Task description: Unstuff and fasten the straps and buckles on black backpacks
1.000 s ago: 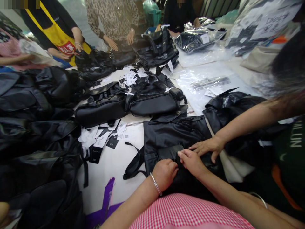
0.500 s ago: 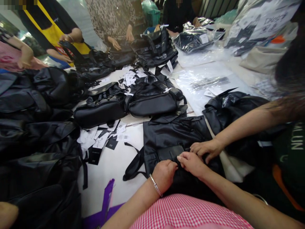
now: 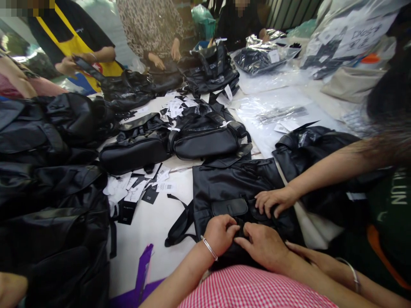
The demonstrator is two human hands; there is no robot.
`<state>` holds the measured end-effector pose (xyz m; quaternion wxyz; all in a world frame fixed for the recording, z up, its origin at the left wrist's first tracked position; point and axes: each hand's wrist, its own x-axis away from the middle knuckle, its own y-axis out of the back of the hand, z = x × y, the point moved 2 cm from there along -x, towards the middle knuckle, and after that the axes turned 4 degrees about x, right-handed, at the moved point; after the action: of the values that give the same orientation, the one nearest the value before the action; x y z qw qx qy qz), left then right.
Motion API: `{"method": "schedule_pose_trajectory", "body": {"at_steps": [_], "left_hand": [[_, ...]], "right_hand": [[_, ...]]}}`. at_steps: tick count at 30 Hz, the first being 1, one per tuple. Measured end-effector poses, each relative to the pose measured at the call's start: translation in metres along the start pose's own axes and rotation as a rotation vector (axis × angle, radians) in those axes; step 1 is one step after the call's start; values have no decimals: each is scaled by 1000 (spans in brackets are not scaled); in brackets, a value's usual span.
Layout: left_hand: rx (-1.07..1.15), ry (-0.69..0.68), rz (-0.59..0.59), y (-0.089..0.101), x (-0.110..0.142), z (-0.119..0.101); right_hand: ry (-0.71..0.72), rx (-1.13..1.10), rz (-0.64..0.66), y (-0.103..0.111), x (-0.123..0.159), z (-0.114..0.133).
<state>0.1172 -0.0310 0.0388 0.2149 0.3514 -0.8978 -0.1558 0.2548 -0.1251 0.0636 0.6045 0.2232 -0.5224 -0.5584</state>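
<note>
A black backpack (image 3: 231,182) lies in front of me, its small flap pocket (image 3: 229,207) facing up. My left hand (image 3: 221,233), below a silver bangle, has its fingers and thumb pinched on the bag fabric just under that pocket. My right hand (image 3: 265,246) is curled at the same spot, its thumb pointing at the left hand and its fingertips pressed into the black material. What exactly lies between the fingers is partly hidden. A co-worker's hand (image 3: 276,202) rests on the bag's right side, above my right hand.
Black bags (image 3: 51,205) are piled at the left. Loose tags (image 3: 135,192) lie beside them, near a purple strip (image 3: 144,269). Two more backpacks (image 3: 205,141) stand ahead. A co-worker's other forearm (image 3: 321,263) reaches in beside my right arm. Several people stand across the table.
My right hand has moved down toward me, off the pocket's edge, and turned more knuckles-up. My left hand stays nearly in place. The co-worker's second hand and forearm now show beside my right arm.
</note>
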Motion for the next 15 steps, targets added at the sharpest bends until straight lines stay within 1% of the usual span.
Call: {"method": "schedule_pose_trajectory", "body": {"at_steps": [3, 4, 5, 8, 11, 13, 15], "left_hand": [[238, 373, -7, -1, -10, 13], [306, 478, -4, -2, -14, 16], [351, 550, -3, -3, -19, 17], [414, 643, -23, -5, -32, 12], [553, 725, -98, -8, -37, 1], [617, 716, -160, -11, -37, -4], [632, 666, -202, -14, -36, -7]], "right_hand": [[86, 89, -48, -7, 1, 4], [123, 126, -62, -9, 1, 4], [163, 162, -76, -10, 2, 4], [265, 237, -129, -11, 6, 4], [362, 272, -176, -11, 11, 4], [446, 295, -163, -12, 13, 4], [550, 326, -99, -13, 14, 5]]}}
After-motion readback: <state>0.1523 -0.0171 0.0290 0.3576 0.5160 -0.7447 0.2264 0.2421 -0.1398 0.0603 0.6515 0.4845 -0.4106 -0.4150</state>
